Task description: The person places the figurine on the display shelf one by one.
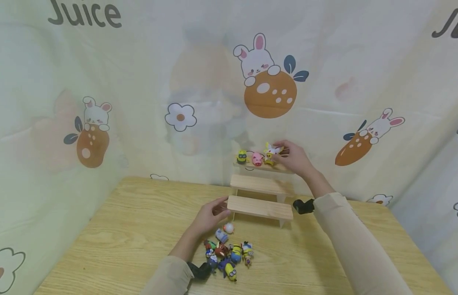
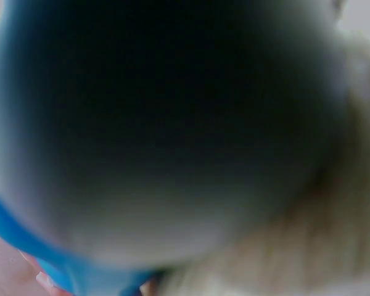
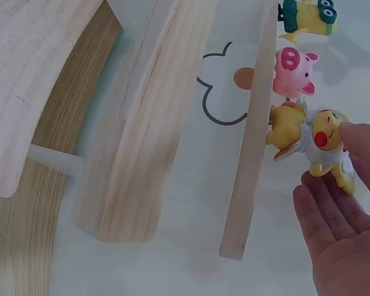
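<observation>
On the top shelf [image 3: 242, 203], beside the pink pig [image 3: 294, 73], the right hand [image 1: 297, 159] pinches the hooded yellow figure [image 3: 311, 140]; best seat its feet before releasing. The left hand [image 1: 210, 213] meets the lowest step [image 1: 260, 207], grip unclear.

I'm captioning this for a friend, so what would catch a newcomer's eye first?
Probably the big bunny and orange fruit, printed high on the backdrop. Next, the right grip at a yellow figure by the top shelf, beside a pink pig; then the toy pile on the table.
</observation>
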`<state>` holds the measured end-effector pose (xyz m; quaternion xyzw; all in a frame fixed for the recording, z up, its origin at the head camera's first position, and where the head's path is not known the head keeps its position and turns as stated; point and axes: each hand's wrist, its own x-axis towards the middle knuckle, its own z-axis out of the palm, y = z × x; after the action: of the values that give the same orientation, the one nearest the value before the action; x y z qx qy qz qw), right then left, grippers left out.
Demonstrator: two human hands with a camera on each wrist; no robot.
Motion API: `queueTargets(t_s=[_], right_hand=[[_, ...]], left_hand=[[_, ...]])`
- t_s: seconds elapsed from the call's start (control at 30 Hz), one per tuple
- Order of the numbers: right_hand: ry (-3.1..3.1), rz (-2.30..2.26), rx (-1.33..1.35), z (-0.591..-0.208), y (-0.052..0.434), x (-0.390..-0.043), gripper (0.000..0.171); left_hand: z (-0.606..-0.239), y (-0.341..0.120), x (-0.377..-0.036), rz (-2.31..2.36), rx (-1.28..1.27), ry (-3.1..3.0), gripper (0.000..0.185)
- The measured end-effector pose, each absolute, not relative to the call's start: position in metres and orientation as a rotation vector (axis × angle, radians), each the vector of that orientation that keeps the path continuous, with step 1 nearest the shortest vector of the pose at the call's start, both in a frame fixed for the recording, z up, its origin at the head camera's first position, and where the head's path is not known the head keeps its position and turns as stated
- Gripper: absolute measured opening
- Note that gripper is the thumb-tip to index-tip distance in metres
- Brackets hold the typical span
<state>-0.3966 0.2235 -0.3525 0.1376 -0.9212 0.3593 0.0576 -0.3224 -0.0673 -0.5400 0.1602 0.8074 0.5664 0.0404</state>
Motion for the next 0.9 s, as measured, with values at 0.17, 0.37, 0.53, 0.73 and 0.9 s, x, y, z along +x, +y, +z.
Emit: queueTargets(t_s=[0.17,0.37,0.53,0.73,0.9], right_hand=[[-2.749,1.130,0.431,-0.354,0.231,-0.395,0.053],[-2.462,1.103,0.348,-0.363,0.230,-0.375,0.058],[-2.231,1.104,0.353,-0.383,0.204,-0.336,0.048],[-2.365,1.110,0.524,-0.406,0.167,-0.287,0.031],[-2.616,1.056,0.640,-0.435,0.140,-0.264,0.016]], left_hand=[[-0.540,-0.065,-0.321,1.740,0.500,2.466,0.060],[-0.537,-0.062,-0.318,1.746,0.494,2.459,0.060],[-0.537,-0.062,-0.318,1.746,0.487,2.456,0.060],[-0.536,-0.064,-0.320,1.768,0.485,2.437,0.059],[-0.536,-0.067,-0.320,1.758,0.478,2.452,0.058]])
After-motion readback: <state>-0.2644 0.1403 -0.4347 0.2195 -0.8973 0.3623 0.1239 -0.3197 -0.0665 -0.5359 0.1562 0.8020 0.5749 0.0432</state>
